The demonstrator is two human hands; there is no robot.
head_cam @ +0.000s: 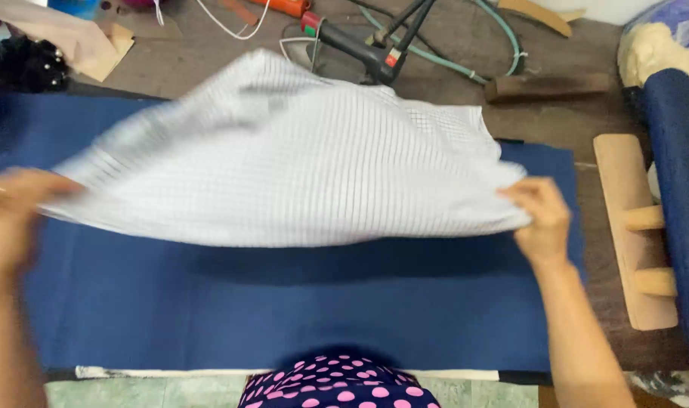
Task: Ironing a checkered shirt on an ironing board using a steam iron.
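Holding a white checked cloth (284, 162) by its near edge, we keep it spread between our two hands so that it hangs open and flat over the blue mat (284, 317) below. Our left hand (12, 219) sits at the far left, blurred; it meets the cloth's left corner, but we cannot tell how its fingers are set. From there the cloth billows up in the middle, its far edge raised and its near edge pulled into a fairly straight line, which lets air under it and keeps it from bunching. A dark shadow lies on the mat just under that edge, so the cloth is lifted clear of the mat along our side. At the right, our right hand (542, 215) has its fingers closed in a pinch on the cloth's right corner, thumb side toward the fabric, holding that corner taut against the left.

The mat lies on the floor, wide enough to take the whole cloth. Beyond it, near the cloth's far edge, we see an iron (352, 47) with cables, resting off the mat. At the right, just beside the mat, stands a wooden stool (624, 227) tipped on its side.
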